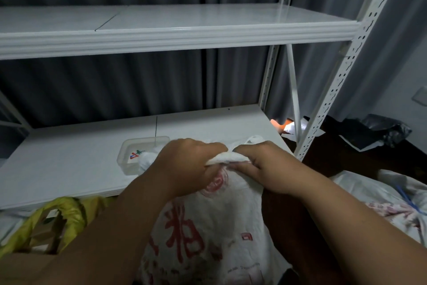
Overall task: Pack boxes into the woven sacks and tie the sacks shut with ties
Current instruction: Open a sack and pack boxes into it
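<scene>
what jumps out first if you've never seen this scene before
Two bare hands meet at centre: the left hand and right hand grip the bunched neck of a white woven sack with red print. Behind them a clear plastic container sits on the white metal shelf; a yellow bag lies lower left.

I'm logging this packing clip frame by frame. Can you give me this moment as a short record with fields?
sack in work: white woven sack with red print, mouth bunched together
left hand: left hand grips the bunched mouth
right hand: right hand grips the same bunch, close beside the left
tie: none visible on this sack
other sacks: yellow woven sack lower left; white sack with blue tie at right
shelf: clear plastic tray on the white metal shelf, behind the hands
</scene>
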